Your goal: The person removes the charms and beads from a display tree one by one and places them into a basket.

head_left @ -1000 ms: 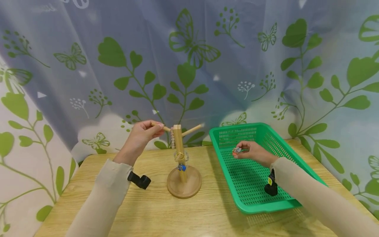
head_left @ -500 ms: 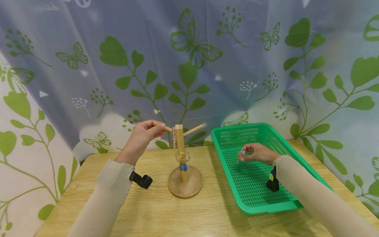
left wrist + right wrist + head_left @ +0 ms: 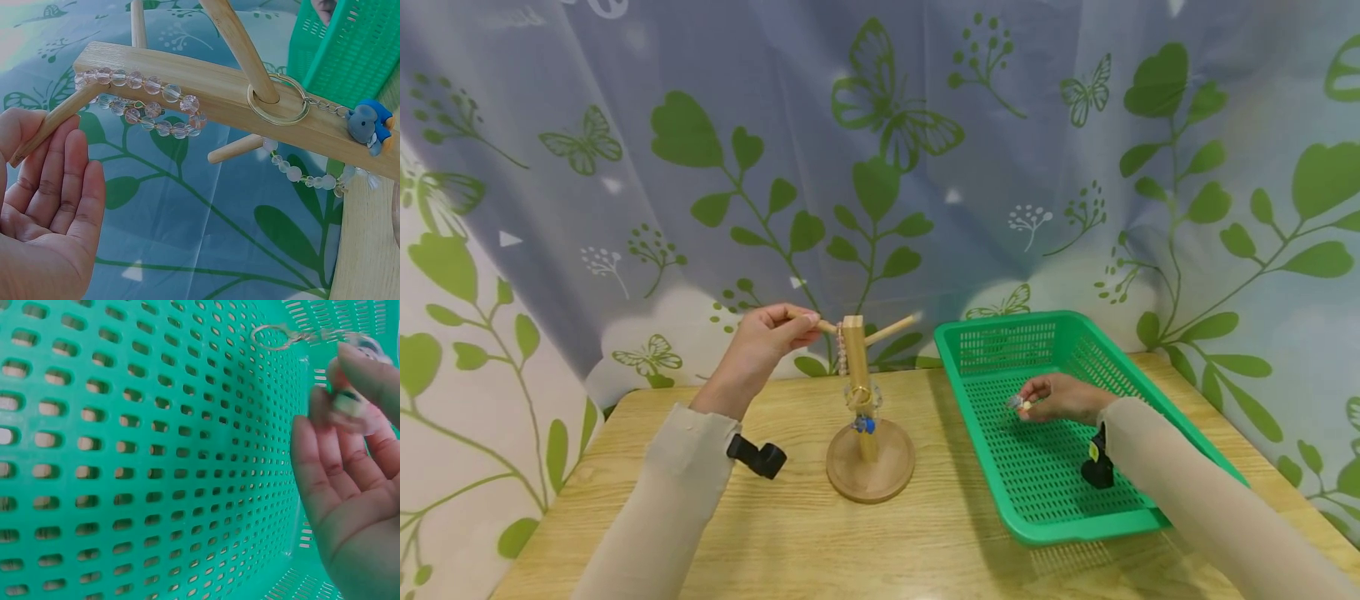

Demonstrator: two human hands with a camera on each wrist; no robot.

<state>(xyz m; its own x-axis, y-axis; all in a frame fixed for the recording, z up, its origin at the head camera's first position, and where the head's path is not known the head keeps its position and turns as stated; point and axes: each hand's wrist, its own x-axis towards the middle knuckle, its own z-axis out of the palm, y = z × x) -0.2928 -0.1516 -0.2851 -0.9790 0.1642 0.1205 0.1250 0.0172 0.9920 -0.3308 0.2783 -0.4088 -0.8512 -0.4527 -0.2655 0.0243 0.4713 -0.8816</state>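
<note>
My left hand (image 3: 770, 333) pinches the tip of an upper peg (image 3: 59, 119) on a wooden stand (image 3: 858, 358). A pink and clear bead bracelet (image 3: 153, 109) hangs on that peg, against the post. Lower pegs carry a keychain with a blue and grey figurine (image 3: 369, 128) and a second, paler bead bracelet (image 3: 306, 178). Inside the green basket (image 3: 1011, 529), my right hand (image 3: 1060, 398) pinches a keychain (image 3: 353, 406) between thumb and fingers. Its small figurine is blurred and partly hidden by the thumb. The metal ring (image 3: 270, 344) dangles over the basket's perforated floor.
The stand's round base (image 3: 871, 475) rests on the wooden table (image 3: 760, 542), left of the basket. Another peg (image 3: 891, 329) sticks out to the upper right, bare. A curtain with green leaves and butterflies (image 3: 745, 233) hangs behind the table.
My right hand has moved slightly right and down into the basket, with the keychain in its fingers. The left hand keeps its hold on the peg.
</note>
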